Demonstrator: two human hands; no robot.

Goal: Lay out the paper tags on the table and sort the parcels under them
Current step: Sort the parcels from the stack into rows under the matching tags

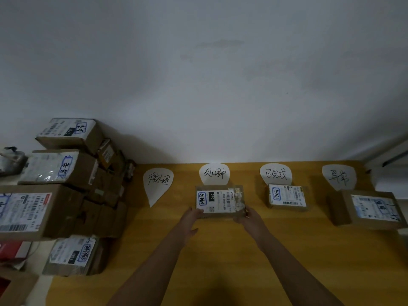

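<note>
We grip the flat brown cardboard parcel at its near corners, left hand and right hand, under the 12 o'clock white paper tag; pushing further could crumple it.
</note>
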